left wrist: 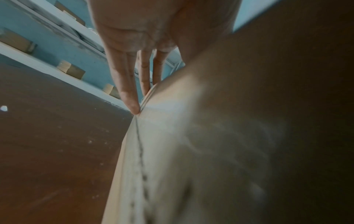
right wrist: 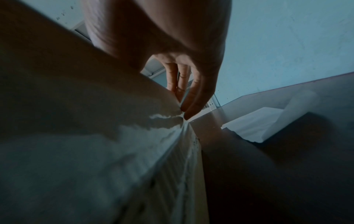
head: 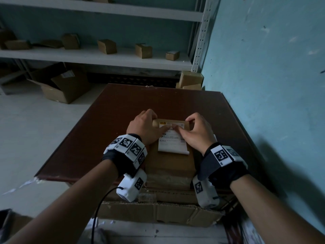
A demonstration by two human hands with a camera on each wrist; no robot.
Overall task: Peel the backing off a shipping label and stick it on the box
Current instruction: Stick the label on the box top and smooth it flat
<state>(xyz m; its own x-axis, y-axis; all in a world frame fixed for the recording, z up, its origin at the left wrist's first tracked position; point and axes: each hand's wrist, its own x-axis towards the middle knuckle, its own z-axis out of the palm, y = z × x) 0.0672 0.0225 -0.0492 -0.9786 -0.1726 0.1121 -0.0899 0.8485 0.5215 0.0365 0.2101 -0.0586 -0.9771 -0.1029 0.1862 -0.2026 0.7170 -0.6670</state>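
A brown cardboard box (head: 170, 164) lies on the dark brown table (head: 105, 129) in front of me. A white shipping label (head: 173, 146) lies flat on its top; the near edge curls up slightly. My left hand (head: 147, 127) rests on the box's far left corner, thumb pressing the label's upper part. My right hand (head: 195, 132) mirrors it on the far right corner, thumb on the label too. In the left wrist view the fingers (left wrist: 132, 98) reach straight down to the box edge (left wrist: 145, 136). In the right wrist view the fingertips (right wrist: 188, 112) touch the box corner.
A white sheet, likely the peeled backing (right wrist: 264, 122), lies on the table right of the box. Flattened cardboard (head: 158, 212) sits at the near table edge. Shelves with several small boxes (head: 107, 46) stand behind, an open carton (head: 61, 87) is on the floor, and a blue wall (head: 272, 85) is close on the right.
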